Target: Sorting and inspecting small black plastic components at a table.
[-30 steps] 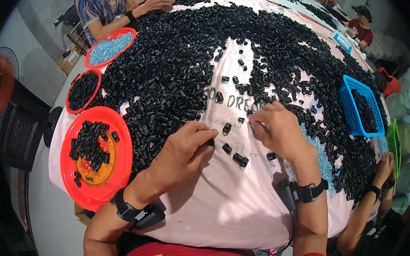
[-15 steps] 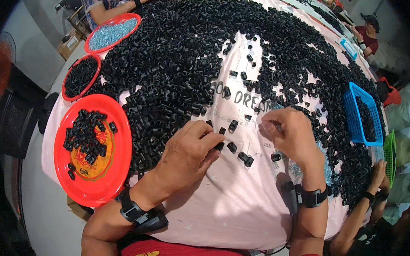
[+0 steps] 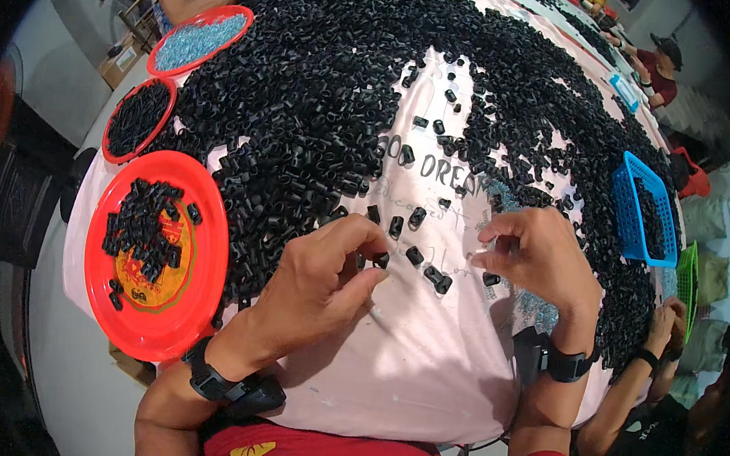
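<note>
My left hand [image 3: 314, 280] is over the pink cloth with its thumb and forefinger closed round a small black plastic part [image 3: 381, 261], mostly hidden by the fingertips. To the right, my right hand [image 3: 547, 258] hovers with thumb and forefinger apart and nothing visible between them. Several loose black parts lie between the hands, among them a short tubular piece [image 3: 417, 217] and a longer piece [image 3: 438, 279]. Another black part [image 3: 491, 279] rests just below my right fingertips. Small clear bluish pieces [image 3: 537, 310] lie partly under that hand.
A huge heap of black parts [image 3: 307, 95] covers the table. Along the left stand a large red tray [image 3: 209, 241] of black pieces, a red dish [image 3: 172, 97] of dark slim pieces and a red plate [image 3: 246, 23] of clear pieces. A blue basket [image 3: 631, 223] stands right; co-workers sit around.
My right hand has moved right and its thumb and forefinger have parted. My left hand has shifted slightly left, still pinching a black part. An upright black part now shows beside its fingertips.
</note>
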`<act>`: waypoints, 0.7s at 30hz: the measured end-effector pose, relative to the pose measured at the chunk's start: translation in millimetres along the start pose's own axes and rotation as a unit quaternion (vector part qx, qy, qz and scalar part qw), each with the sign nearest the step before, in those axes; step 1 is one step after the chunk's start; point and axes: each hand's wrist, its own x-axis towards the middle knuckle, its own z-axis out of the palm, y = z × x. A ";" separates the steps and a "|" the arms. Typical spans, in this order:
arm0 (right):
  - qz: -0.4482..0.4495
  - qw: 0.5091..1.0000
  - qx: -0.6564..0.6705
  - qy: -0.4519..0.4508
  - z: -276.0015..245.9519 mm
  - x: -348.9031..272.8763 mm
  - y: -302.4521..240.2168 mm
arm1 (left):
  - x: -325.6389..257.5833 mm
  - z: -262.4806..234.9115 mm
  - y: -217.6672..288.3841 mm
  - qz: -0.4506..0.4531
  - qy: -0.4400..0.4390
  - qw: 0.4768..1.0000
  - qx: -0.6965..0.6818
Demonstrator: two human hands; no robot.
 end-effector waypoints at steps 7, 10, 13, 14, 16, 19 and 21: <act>-0.039 0.999 -0.035 -0.011 13.7 5.2 11.6 | -4.1 0.9 1.2 -0.187 -0.079 0.933 -0.298; -0.064 0.996 0.054 0.037 14.6 7.9 4.6 | -2.7 -1.0 0.5 -0.217 -0.083 0.897 -0.376; -0.101 0.986 0.118 0.055 12.7 8.6 -8.7 | 0.6 -4.3 -0.9 -0.251 -0.107 0.858 -0.435; -0.102 0.986 0.117 0.053 13.3 7.6 -14.3 | 1.1 -5.3 -1.7 -0.265 -0.123 0.841 -0.456; -0.044 0.969 0.236 0.049 17.5 4.9 -25.1 | 0.5 -6.4 -4.4 -0.286 -0.117 0.820 -0.481; -0.105 0.931 0.342 0.074 33.0 3.3 -29.5 | 1.7 -7.2 -6.1 -0.312 -0.117 0.786 -0.520; -0.111 0.928 0.352 0.057 34.7 2.7 -38.6 | 1.6 -7.8 -7.7 -0.320 -0.116 0.773 -0.536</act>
